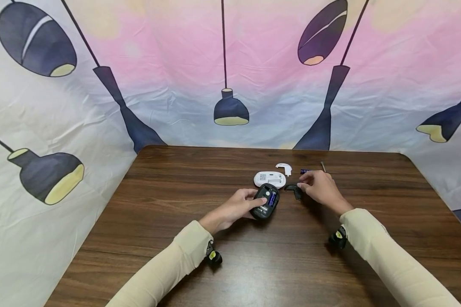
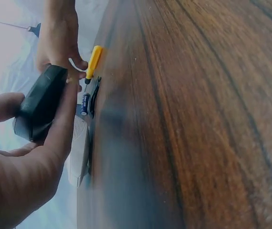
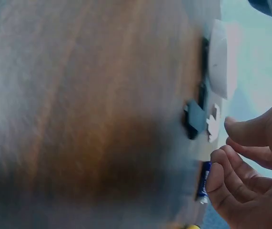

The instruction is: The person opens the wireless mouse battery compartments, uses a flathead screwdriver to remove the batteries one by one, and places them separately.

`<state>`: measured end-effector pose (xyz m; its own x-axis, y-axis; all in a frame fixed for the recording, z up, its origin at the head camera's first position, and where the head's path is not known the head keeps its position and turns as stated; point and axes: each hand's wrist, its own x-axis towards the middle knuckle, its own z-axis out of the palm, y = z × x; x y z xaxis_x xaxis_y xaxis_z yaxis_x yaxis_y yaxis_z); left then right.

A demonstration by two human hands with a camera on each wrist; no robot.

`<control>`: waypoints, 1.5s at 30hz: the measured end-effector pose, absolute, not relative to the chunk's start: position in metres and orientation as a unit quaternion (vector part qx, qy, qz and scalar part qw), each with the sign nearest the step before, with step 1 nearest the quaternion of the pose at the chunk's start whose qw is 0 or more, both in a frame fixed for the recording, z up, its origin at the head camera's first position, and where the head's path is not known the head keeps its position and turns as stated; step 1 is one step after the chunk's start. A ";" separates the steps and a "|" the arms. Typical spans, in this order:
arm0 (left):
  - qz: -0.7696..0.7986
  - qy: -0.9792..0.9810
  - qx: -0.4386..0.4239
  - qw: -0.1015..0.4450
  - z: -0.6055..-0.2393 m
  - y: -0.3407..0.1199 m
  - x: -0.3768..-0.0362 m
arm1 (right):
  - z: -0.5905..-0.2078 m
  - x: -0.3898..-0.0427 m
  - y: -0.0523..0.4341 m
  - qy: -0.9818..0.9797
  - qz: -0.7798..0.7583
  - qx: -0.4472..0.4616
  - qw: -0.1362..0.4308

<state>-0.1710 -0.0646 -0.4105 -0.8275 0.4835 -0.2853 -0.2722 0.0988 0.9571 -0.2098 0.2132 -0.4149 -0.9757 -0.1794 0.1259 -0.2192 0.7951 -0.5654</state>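
Head view shows my left hand curled round the near side of the black mouse, fingers bent over its upturned underside, where a blue battery sits in the open bay. My left wrist view confirms the grip: thumb and fingers clamp the black body just above the wood. My right hand rests a little to the right, fingers loosely bent with nothing held; its fingertips lie just beside the black battery cover, and I cannot tell whether they touch it. Behind the black mouse, almost touching it, lies a white mouse, also underside up, with its white cover just beyond. A spare blue battery and a small screwdriver, yellow-handled in my left wrist view, lie just behind my right hand. All of this sits toward the far middle of the wooden table. Bare wood stretches to the left and right edges and toward me, while the far edge meets the lamp-printed backdrop.
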 end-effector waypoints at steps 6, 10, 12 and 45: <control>0.666 0.687 0.074 0.280 -0.409 -0.065 -0.171 | -0.403 -0.208 0.225 -0.951 0.293 0.080 0.055; 0.657 0.699 0.077 0.271 -0.411 -0.066 -0.171 | -0.399 -0.208 0.236 -0.956 0.281 0.053 0.058; 0.652 0.706 0.075 0.267 -0.412 -0.066 -0.172 | -0.399 -0.207 0.241 -0.959 0.275 0.041 0.057; 0.698 0.666 0.058 0.254 -0.411 -0.068 -0.173 | -0.421 -0.196 0.279 -0.965 0.258 -0.014 -0.039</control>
